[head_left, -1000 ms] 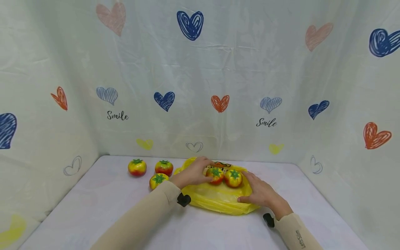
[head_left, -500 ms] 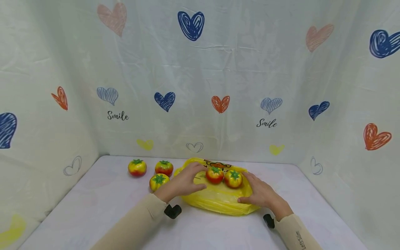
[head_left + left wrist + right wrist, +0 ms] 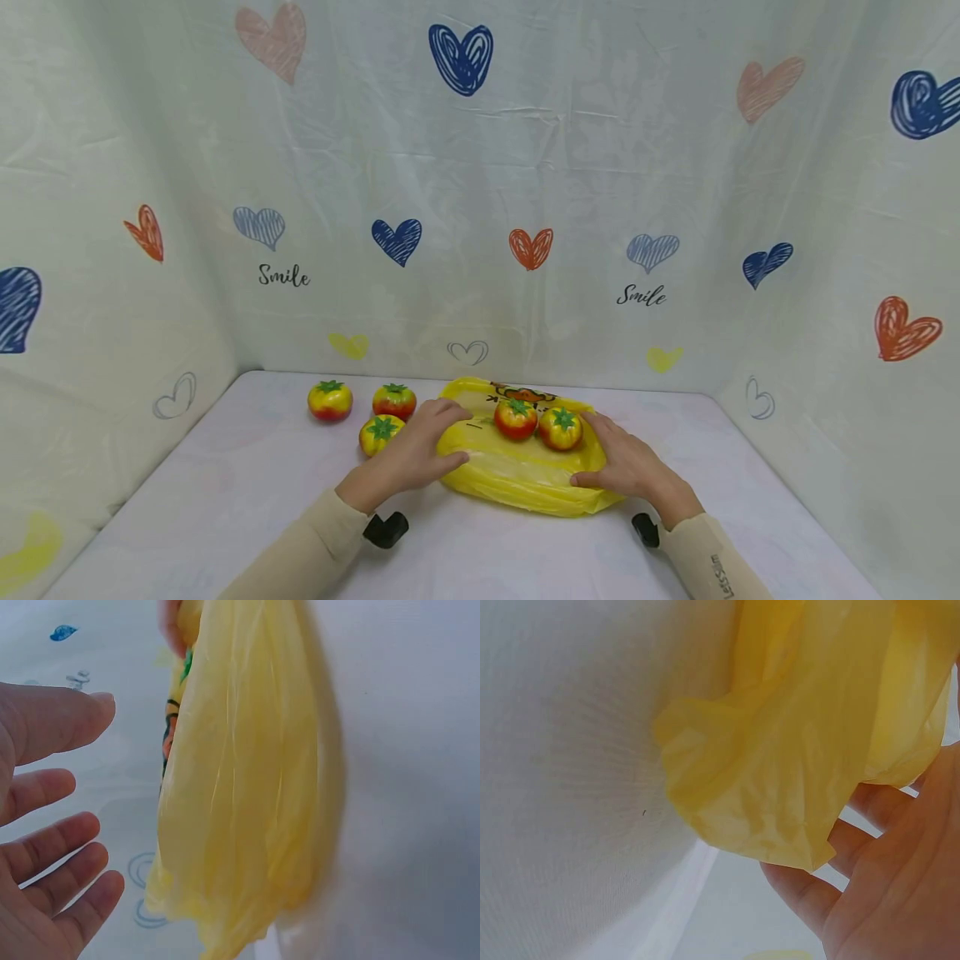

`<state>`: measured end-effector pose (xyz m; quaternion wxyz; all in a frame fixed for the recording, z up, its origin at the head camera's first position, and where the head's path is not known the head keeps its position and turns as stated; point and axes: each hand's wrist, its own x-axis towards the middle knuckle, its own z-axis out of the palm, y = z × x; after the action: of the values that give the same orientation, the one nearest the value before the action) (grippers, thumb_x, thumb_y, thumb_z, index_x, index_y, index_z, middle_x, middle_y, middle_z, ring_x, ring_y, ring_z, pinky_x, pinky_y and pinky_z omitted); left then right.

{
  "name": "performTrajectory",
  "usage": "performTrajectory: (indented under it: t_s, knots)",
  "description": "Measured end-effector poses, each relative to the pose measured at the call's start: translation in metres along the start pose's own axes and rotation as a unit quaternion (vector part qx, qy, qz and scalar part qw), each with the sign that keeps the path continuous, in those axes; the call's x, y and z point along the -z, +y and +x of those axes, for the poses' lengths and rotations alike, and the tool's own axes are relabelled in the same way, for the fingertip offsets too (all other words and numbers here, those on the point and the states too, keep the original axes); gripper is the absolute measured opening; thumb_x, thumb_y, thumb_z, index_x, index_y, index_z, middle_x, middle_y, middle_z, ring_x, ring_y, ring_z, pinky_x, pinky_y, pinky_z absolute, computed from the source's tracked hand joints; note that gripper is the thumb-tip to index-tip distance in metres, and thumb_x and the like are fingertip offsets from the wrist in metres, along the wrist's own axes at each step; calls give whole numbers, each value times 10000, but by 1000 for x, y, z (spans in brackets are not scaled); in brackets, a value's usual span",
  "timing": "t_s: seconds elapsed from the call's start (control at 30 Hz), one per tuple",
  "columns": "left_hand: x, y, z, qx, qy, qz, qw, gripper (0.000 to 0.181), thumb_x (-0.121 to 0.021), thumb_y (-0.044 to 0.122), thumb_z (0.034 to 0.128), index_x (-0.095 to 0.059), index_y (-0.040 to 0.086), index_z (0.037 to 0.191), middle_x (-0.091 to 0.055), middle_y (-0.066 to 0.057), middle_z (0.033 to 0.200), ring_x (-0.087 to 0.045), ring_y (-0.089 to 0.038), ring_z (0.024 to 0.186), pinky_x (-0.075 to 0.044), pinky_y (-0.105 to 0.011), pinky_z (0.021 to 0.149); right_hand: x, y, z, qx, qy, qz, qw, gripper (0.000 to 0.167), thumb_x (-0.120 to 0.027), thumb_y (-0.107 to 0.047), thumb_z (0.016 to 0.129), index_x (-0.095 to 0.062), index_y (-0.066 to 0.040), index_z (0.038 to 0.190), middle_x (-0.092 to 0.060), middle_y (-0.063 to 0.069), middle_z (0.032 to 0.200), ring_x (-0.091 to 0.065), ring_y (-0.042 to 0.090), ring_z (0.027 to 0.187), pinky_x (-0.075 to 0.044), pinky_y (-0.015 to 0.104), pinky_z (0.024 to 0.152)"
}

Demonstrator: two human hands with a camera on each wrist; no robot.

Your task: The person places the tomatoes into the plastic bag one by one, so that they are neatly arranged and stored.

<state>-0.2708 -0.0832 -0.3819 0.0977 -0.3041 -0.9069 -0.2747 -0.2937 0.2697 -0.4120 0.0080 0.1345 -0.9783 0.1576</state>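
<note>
Across the yellow plastic bag (image 3: pixel 517 479) on the table lie two red-and-yellow tomatoes with green leafy tops, the left tomato (image 3: pixel 515 420) and the right tomato (image 3: pixel 560 429). My left hand (image 3: pixel 411 450) hovers at the bag's left side, fingers spread and holding nothing; the left wrist view shows its fingers apart from the bag. At the bag's right edge rests my right hand (image 3: pixel 628 464), thumb toward the front and fingers extended behind. In the right wrist view, the yellow plastic (image 3: pixel 780 765) covers part of its fingers (image 3: pixel 799 896).
Three more tomatoes stand left of the bag: a far-left tomato (image 3: pixel 330 402), a back tomato (image 3: pixel 394 402) and a front tomato (image 3: pixel 381 435) close beside my left wrist. A white curtain (image 3: pixel 570 167) with printed hearts closes off the back and sides of the table (image 3: pixel 247 492).
My left hand has let go of the left tomato on the bag and drawn back toward the left and front. My right hand has stayed in place.
</note>
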Motion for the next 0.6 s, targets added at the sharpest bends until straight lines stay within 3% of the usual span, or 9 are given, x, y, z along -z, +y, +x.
performTrajectory:
  t_s: [0.33,0.53,0.6]
  knots:
    - [8,-13,-14,117,491,26,9987,496,-793,237,781,-598,168,1231,-528,0,1239,-472,-205,1149,-446,-404,981,-3,3,1,14,43,-14,10000,1092,-735,-662,659,-277,-132,1496,-307,175,1510,-329,411,1342,-318,621,1018]
    - [13,-28,-24,311,550,150,9979,499,-796,235,772,-606,134,1223,-527,-20,1246,-465,-225,1173,-441,-438,985,-3,4,2,31,31,-21,10000,1096,-729,-671,662,-269,-133,1498,-301,177,1512,-323,409,1346,-313,616,1025]
    - [14,-34,-26,244,607,271,9975,493,-786,216,779,-605,117,1227,-532,-43,1256,-471,-236,1176,-437,-443,991,-2,4,2,35,36,-31,10000,1097,-727,-673,663,-271,-127,1497,-301,178,1512,-324,408,1346,-311,612,1029]
